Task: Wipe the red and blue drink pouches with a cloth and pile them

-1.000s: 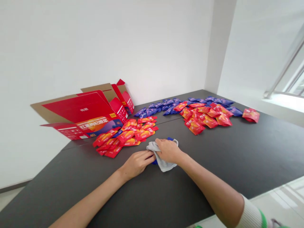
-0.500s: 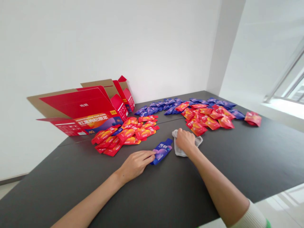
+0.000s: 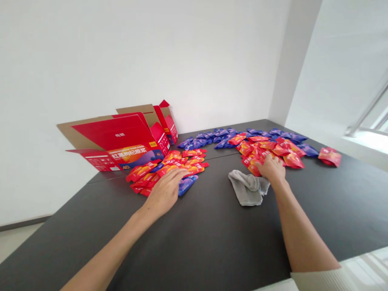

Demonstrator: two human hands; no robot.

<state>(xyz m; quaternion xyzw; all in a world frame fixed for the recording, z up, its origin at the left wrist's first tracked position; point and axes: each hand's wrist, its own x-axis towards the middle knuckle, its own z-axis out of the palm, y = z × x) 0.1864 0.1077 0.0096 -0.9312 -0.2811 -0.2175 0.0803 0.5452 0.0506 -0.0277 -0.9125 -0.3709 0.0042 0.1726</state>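
Note:
My left hand (image 3: 166, 190) rests its stretched fingers over the upper left of a blue pouch (image 3: 188, 185), which lies against the near edge of a heap of red pouches (image 3: 169, 167). The hand looks open, though the thumb is mostly hidden. On the right, my right hand (image 3: 273, 167) is over the front of another heap of red pouches (image 3: 253, 159), fingers apart and touching the pouches. Just left of that hand, a crumpled grey cloth (image 3: 248, 188) lies on the table, held by neither hand.
Two open red cartons (image 3: 118, 137) stand at the back left of the dark table (image 3: 212, 242). Several blue pouches (image 3: 209, 139) lie in rows along the back. A single red pouch (image 3: 330, 156) sits apart at the far right, near the wall.
My right hand has let go of the grey cloth and moved right onto the red pouches. My left hand has brought the blue pouch left to the edge of the left heap.

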